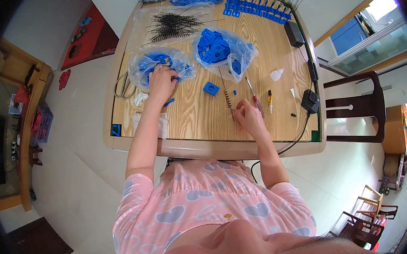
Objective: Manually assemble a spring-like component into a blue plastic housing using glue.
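Pinching the near end of a black coiled wire (227, 99) in the right hand (249, 115).
Pressing thumb and fingers together on it near the worktop's (191, 123) front edge, just left of a screwdriver (258, 106). Having a blue square block (211, 88) lying farther out, between the hands. Dipping the left hand (163, 79) into a clear bag (187, 72) of blue parts, without being able to tell whether gripping any. Facing a second bag (249, 56), a heap of black coiled wires (174, 25) and a row of blue clips (257, 9).
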A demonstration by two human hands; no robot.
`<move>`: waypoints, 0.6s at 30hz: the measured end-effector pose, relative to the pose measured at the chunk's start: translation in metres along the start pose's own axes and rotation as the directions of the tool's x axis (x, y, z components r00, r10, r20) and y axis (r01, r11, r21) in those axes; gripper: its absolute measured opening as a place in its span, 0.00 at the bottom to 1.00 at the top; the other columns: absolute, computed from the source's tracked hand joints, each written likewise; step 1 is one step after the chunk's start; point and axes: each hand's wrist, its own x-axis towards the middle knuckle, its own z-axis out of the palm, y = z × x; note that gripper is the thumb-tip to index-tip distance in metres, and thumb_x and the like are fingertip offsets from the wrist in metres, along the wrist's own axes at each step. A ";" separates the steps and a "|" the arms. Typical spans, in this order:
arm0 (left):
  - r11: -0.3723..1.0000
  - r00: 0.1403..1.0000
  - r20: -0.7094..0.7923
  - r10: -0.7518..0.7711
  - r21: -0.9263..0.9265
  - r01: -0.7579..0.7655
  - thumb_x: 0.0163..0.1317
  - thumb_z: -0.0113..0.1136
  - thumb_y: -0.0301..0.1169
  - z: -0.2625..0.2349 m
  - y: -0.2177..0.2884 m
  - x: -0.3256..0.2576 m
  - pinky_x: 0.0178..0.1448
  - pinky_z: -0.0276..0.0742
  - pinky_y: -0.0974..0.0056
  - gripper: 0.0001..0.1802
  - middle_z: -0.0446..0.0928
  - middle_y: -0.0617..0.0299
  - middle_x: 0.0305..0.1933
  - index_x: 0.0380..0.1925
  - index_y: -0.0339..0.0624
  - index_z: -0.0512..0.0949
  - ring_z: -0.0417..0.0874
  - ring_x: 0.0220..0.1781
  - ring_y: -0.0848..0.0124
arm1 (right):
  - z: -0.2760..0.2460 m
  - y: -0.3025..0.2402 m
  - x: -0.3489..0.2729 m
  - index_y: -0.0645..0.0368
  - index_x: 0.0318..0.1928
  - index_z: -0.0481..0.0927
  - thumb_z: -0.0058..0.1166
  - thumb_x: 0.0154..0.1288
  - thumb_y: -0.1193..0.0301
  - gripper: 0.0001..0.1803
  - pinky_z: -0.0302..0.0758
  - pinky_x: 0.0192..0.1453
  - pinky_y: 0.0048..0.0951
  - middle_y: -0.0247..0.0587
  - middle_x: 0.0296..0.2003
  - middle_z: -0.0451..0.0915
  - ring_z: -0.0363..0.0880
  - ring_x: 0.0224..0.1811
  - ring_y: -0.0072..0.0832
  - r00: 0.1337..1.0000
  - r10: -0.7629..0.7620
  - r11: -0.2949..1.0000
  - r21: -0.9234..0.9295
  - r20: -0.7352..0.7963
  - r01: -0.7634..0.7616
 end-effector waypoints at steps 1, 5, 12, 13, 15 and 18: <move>0.999 1.000 -0.011 0.024 -0.021 -0.025 0.50 0.63 0.33 0.001 0.000 -0.001 0.52 0.66 0.51 0.06 0.78 0.61 0.38 0.29 0.50 0.85 0.73 0.52 0.60 | 0.000 -0.001 0.000 0.62 0.39 0.73 0.57 0.58 0.65 0.15 0.74 0.35 0.43 0.53 0.24 0.79 0.81 0.32 0.49 1.000 0.006 1.000 0.000 0.004 -0.006; 1.000 1.000 0.025 0.007 -0.010 -0.007 0.49 0.65 0.32 0.004 0.002 0.002 0.52 0.66 0.52 0.08 0.77 0.60 0.41 0.31 0.47 0.84 0.72 0.54 0.59 | 0.001 0.000 0.001 0.61 0.40 0.73 0.58 0.57 0.65 0.15 0.74 0.35 0.42 0.52 0.24 0.79 0.81 0.31 0.49 0.999 0.043 0.999 0.000 0.003 -0.043; 1.000 0.999 0.042 -0.004 0.019 0.003 0.49 0.65 0.32 0.008 0.002 0.005 0.53 0.66 0.52 0.07 0.78 0.60 0.41 0.30 0.46 0.84 0.73 0.53 0.59 | -0.009 -0.007 -0.008 0.60 0.40 0.72 0.59 0.59 0.65 0.15 0.73 0.32 0.41 0.49 0.21 0.78 0.80 0.28 0.45 0.999 0.054 0.999 0.002 0.004 -0.054; 1.000 1.000 0.027 0.010 0.025 -0.011 0.50 0.64 0.32 0.008 0.003 0.005 0.53 0.66 0.52 0.06 0.78 0.60 0.39 0.30 0.47 0.84 0.73 0.52 0.59 | -0.009 -0.006 -0.009 0.60 0.40 0.72 0.59 0.59 0.65 0.15 0.73 0.31 0.40 0.48 0.20 0.78 0.80 0.26 0.44 0.999 0.054 0.998 0.021 -0.006 -0.053; 1.000 1.000 -0.005 0.011 0.010 -0.010 0.50 0.65 0.32 0.010 0.005 0.005 0.53 0.66 0.52 0.06 0.78 0.60 0.39 0.30 0.47 0.84 0.74 0.51 0.59 | -0.010 -0.004 -0.011 0.60 0.40 0.72 0.59 0.59 0.65 0.14 0.72 0.30 0.40 0.47 0.19 0.77 0.80 0.25 0.43 0.998 0.053 0.998 0.040 -0.016 -0.053; 1.000 1.000 -0.015 0.018 -0.002 -0.018 0.50 0.65 0.32 0.011 0.007 0.008 0.52 0.67 0.52 0.07 0.78 0.60 0.39 0.30 0.46 0.83 0.74 0.51 0.59 | -0.011 -0.001 -0.013 0.59 0.40 0.72 0.59 0.59 0.65 0.14 0.72 0.29 0.38 0.47 0.18 0.76 0.79 0.23 0.41 0.999 0.033 0.998 0.055 -0.043 -0.031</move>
